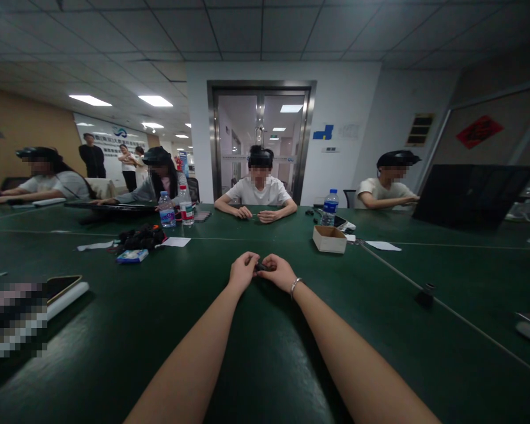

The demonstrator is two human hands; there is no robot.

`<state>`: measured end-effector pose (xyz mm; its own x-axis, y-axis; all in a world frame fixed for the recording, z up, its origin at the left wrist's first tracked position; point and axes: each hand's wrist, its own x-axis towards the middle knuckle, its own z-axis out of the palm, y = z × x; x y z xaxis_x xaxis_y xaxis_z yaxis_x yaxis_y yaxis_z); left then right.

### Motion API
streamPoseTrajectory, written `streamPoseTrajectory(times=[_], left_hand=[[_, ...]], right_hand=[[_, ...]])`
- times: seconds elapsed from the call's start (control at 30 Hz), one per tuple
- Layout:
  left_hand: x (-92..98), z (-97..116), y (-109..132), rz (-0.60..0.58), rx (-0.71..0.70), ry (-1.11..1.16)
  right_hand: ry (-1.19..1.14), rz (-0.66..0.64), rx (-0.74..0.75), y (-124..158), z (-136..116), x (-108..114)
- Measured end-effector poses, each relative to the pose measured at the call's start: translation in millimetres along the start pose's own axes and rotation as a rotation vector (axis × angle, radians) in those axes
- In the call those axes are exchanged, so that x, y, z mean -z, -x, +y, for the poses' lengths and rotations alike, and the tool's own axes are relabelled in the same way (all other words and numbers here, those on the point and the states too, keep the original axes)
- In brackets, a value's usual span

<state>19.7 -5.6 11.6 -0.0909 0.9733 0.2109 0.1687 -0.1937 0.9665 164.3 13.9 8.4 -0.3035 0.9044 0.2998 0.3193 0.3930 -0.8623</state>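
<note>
Both of my hands are brought together just above or on the green table, in the middle of the view. Between them is a small, dark, rounded object, mostly covered by my fingers; its kind cannot be made out. My left hand is closed, its thumb and fingertips pinching the object's left end. On the other side my right hand is closed too, with its fingers curled around the right end. A silver bracelet circles my right wrist.
Ahead to the right stand an open cardboard box and a water bottle. A pile of black items, a small blue-white packet and two bottles lie left. A black clip sits right. Several people with headsets sit around the table.
</note>
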Motion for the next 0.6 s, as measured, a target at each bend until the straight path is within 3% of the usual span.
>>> streamPoseTrajectory(times=[0.17,0.4,0.6], left_hand=[[1.0,-1.5,1.0,-0.020,-0.037,-0.018],[1.7,-2.6,1.9,0.047,-0.114,-0.130],[3.3,1.0,-0.4,0.156,-0.025,-0.181]], right_hand=[[0.014,0.018,-0.021,2.8,-1.9,-2.0],[0.091,0.063,0.012,5.4,-7.0,-6.0],[0.543,0.133,0.089,15.9,-35.8,-11.4]])
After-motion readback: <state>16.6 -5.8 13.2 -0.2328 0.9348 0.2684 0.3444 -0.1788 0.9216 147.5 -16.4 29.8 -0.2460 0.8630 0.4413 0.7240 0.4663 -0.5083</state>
